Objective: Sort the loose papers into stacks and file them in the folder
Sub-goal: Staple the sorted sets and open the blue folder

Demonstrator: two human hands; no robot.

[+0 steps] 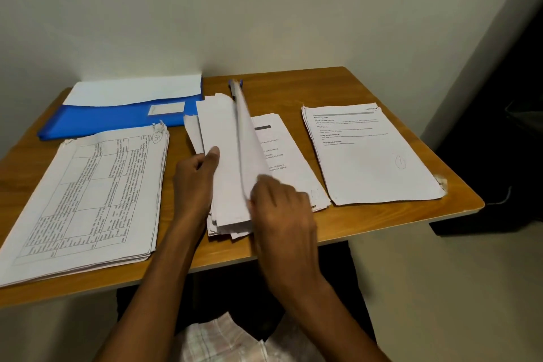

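A loose bundle of papers [226, 161] lies at the middle of the wooden table [352, 88], its blank backs up and its near edges ragged. The left hand [195, 179] grips the bundle's left edge, thumb pressed on top and fingers curled under it. The right hand [282, 206] pinches the near edge of a single sheet [246, 138], fingers closed on the paper, and holds it raised on edge; the sheet is blurred. Under that sheet, at 3 o'clock from the bundle, a printed stack [279, 150] lies flat with lines of text showing. Farther out at 3 o'clock sits a separate stack [373, 153], its top page printed with headings and a pen-circled mark near its lower right. At 9 o'clock from the bundle lies a thick stack of table-printed pages [88, 194], turned sideways. At 11 o'clock the blue folder [117, 117] rests against the wall with white paper showing from its far edge. At 12 o'clock a pen [235, 87] shows just behind the raised sheet.
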